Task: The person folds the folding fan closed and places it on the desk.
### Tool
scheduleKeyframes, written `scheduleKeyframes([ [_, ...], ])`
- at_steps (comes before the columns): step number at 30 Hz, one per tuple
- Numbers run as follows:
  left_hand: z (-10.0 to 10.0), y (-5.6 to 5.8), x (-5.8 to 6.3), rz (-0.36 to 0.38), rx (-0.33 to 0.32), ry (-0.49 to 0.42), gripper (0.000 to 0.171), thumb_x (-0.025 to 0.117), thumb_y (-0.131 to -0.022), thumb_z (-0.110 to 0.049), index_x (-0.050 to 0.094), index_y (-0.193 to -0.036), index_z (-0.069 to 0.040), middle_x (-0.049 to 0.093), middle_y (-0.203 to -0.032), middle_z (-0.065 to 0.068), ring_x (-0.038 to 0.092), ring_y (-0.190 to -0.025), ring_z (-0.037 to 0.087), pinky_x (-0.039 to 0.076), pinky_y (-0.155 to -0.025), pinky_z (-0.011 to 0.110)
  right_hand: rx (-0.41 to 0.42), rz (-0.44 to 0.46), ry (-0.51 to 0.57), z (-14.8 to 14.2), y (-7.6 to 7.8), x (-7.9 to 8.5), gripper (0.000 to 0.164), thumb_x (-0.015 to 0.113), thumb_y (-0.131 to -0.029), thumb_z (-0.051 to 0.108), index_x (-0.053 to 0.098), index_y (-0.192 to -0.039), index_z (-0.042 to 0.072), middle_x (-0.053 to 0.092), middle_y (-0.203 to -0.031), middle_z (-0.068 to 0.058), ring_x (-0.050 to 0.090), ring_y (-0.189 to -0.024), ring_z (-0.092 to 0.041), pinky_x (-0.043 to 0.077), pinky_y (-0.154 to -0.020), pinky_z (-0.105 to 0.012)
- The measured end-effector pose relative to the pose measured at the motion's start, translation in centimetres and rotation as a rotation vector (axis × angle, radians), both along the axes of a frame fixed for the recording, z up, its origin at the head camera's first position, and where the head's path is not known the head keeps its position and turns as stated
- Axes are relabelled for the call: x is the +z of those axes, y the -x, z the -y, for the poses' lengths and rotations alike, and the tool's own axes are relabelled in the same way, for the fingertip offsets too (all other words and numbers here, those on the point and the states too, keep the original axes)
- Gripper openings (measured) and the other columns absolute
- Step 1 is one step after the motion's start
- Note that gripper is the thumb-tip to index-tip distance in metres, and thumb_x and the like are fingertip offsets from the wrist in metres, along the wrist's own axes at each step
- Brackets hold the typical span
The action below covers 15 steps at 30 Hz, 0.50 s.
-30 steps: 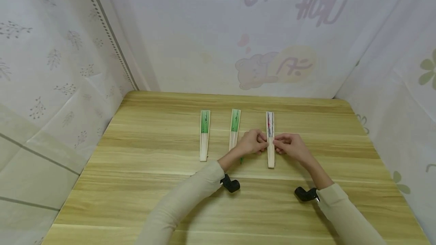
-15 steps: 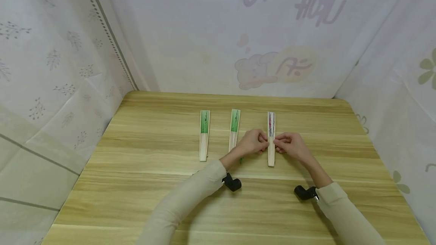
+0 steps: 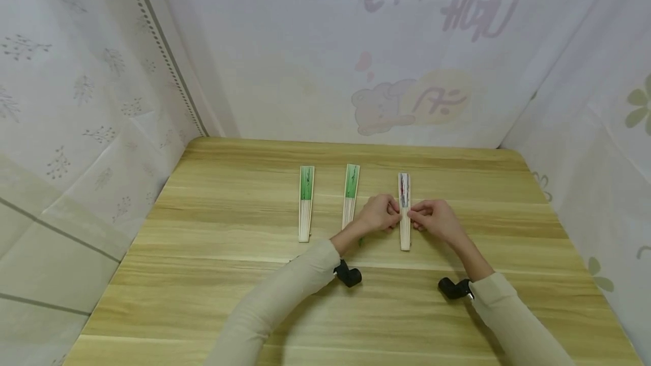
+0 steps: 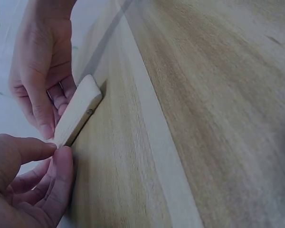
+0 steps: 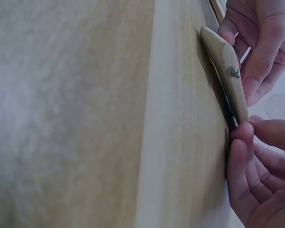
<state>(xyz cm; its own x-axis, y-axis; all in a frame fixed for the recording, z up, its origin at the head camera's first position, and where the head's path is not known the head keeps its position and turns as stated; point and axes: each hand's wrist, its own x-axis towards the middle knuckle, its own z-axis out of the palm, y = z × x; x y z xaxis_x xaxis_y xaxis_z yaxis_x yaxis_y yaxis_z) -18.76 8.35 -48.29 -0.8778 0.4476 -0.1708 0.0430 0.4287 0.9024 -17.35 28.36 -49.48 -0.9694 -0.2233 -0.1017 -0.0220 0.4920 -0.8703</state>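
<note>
A folded hand fan (image 3: 404,216) with a white, grey and red printed leaf and pale ribs stands lengthwise between both hands. My left hand (image 3: 378,212) pinches its left edge near mid-length with thumb and fingers. Opposite it, my right hand (image 3: 436,219) pinches the right edge. The fan's narrow pivot end (image 4: 80,107) points toward the person in the left wrist view. In the right wrist view, a dark gap shows under the pivot end (image 5: 223,57), just off the tabletop. Most of the leaf is hidden in both wrist views.
Two folded green fans lie left of the hands: a far-left fan (image 3: 306,205) and a middle fan (image 3: 351,191), partly covered by the left forearm. A green tassel (image 3: 361,240) shows beside that arm. The wooden table (image 3: 229,298) meets a printed curtain (image 3: 285,72) behind.
The printed fan has shifted slightly right over the second, and its far end has come a little nearer the person. Both hands keep their pinch. The green fans stay put.
</note>
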Motion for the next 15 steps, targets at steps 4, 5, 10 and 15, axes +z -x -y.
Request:
scheduleKeyframes([
  [4, -0.1, 0.0, 0.1, -0.006, -0.003, 0.002, 0.007, 0.069, -0.095, 0.002, 0.062, -0.098, 0.000, 0.069, -0.078, 0.010, 0.068, -0.063, 0.020, 0.058, -0.054, 0.027, 0.000, -0.026, -0.036, 0.0, 0.0, 0.4, 0.018, 0.068, -0.098, 0.003, 0.068, -0.103, -0.014, 0.071, -0.078, -0.012, 0.069, -0.067, -0.020, 0.058, -0.058, -0.027],
  [5, -0.1, 0.0, 0.2, -0.007, -0.005, 0.003, 0.007, 0.069, -0.095, 0.003, 0.063, -0.098, 0.001, 0.069, -0.078, 0.009, 0.068, -0.063, 0.020, 0.058, -0.055, 0.027, 0.000, -0.030, -0.042, 0.0, 0.0, 0.4, 0.017, 0.068, -0.098, 0.002, 0.068, -0.102, -0.014, 0.071, -0.077, -0.012, 0.069, -0.067, -0.021, 0.058, -0.058, -0.028],
  [10, 0.8, -0.1, 0.4, -0.013, -0.015, -0.002, 0.006, 0.068, -0.096, 0.001, 0.064, -0.100, 0.001, 0.070, -0.081, 0.011, 0.070, -0.065, 0.022, 0.059, -0.055, 0.028, -0.005, -0.029, -0.024, -0.1, -0.2, 0.5, 0.018, 0.068, -0.098, 0.004, 0.068, -0.101, -0.014, 0.071, -0.078, -0.014, 0.070, -0.068, -0.024, 0.059, -0.059, -0.030],
  [15, 3.5, -0.3, 1.0, -0.109, -0.048, 0.014, 0.008, 0.067, -0.100, -0.010, 0.067, -0.103, -0.003, 0.069, -0.086, 0.006, 0.069, -0.070, 0.021, 0.057, -0.057, 0.027, -0.008, -0.077, 0.038, -0.7, -0.7, 0.6, 0.020, 0.066, -0.100, 0.005, 0.068, -0.105, -0.015, 0.071, -0.082, -0.017, 0.070, -0.070, -0.027, 0.060, -0.062, -0.032],
])
